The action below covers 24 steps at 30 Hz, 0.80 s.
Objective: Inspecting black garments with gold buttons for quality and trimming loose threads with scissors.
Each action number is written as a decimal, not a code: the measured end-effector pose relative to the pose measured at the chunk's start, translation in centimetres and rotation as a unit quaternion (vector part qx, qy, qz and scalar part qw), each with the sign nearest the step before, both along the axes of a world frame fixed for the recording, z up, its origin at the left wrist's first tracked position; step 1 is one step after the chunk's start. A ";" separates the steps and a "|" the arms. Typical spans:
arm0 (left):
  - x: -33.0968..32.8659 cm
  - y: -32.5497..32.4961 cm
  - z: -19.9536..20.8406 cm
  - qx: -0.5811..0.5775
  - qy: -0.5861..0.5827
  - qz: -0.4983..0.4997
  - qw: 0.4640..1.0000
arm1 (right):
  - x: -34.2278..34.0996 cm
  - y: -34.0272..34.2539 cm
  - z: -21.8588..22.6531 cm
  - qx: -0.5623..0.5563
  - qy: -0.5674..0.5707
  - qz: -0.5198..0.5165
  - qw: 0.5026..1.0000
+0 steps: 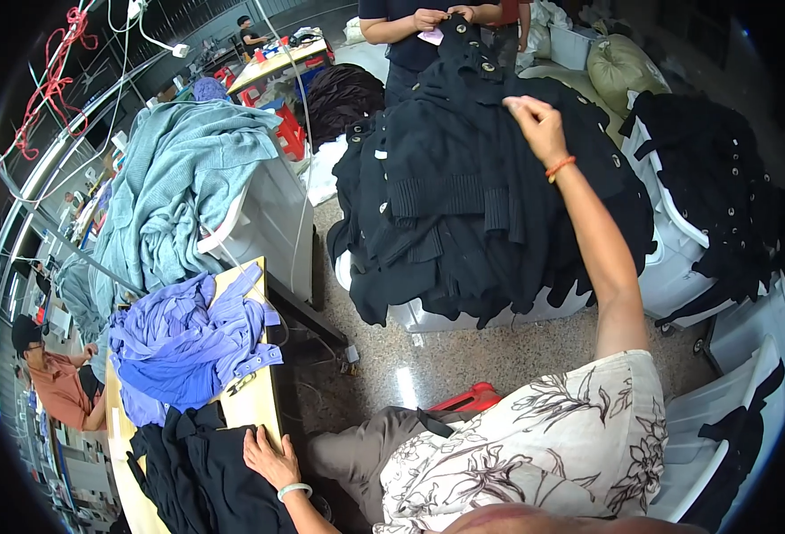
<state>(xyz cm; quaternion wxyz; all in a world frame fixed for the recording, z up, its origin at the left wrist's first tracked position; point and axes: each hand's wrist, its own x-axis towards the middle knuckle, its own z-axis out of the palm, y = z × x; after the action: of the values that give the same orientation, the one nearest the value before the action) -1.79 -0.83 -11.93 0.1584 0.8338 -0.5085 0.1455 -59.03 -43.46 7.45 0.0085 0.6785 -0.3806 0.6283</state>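
My left hand (pixel 271 458) lies on the edge of a black garment (pixel 201 481) that is bunched on the wooden table, its fingers stretched out. Out in front, my right hand (pixel 539 126) is over a large heap of black knit garments (pixel 463 169) with ribbed hems and metal eyelets. Its fingers are curled together at the dark cloth; whether they grip a fold does not show clearly. Across the heap, a co-worker's hands (pixel 446 18) hold the upper end of a black garment with a small pale tag.
Purple garments (pixel 187 343) lie on the table (pixel 263 374) beyond the black one. Grey-green knits (pixel 178 178) overflow a white bin (pixel 272 214) at left. More black garments (pixel 722 169) hang over a bin at right. Woven sacks (pixel 624 67) stand behind. A red object (pixel 468 398) is near my legs.
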 end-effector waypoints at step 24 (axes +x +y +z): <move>-3.7 13.8 5.8 -0.160 0.096 0.070 0.980 | 34.9 29.0 8.5 0.094 0.130 0.971 0.178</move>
<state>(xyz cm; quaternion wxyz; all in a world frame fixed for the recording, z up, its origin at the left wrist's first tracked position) -5.53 13.00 -6.18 0.3272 0.8414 -0.4014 0.1546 -24.08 -14.42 15.98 -0.6228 0.5730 0.5328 -0.0044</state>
